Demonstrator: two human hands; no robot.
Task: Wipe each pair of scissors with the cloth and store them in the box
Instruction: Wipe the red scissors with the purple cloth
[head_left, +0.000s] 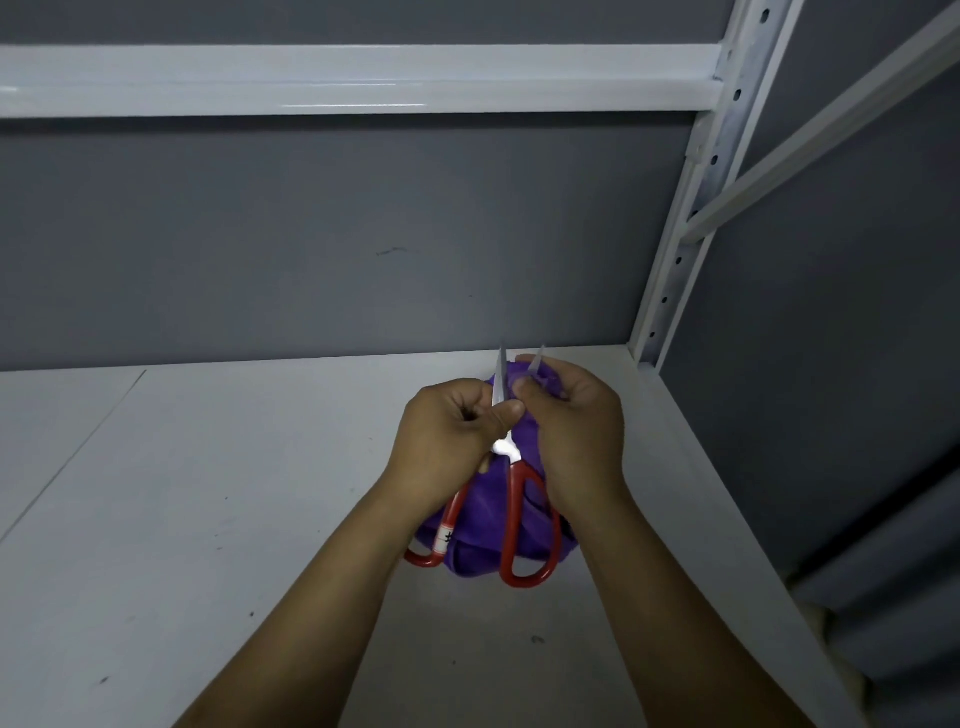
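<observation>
2 bare forearms reach in from the near edge, over a white, scuffed metal shelf (208, 493). Nearest are the 2 red loop handles of a pair of steel-bladed scissors (514, 519). The left handle carries a white label (442, 540). The scissors are held just above the shelf, right of centre, with the handles toward the person and the blades pointing away. A bunched purple cloth (483, 514) hangs under and between the handles.

Farther on, the left hand (457, 431) has its grip closed on the left blade near the pivot, thumb pressed against curled fingers. The right hand (576, 431) has its grip curled around the cloth, which wraps the right blade. The 2 blade tips stand apart beyond the fingers; the right tip is blurred.

Behind the shelf rises a dark grey wall (311, 234). A white horizontal beam (363, 78) crosses the far top, meeting a perforated white upright post (727, 130) at the right.
</observation>
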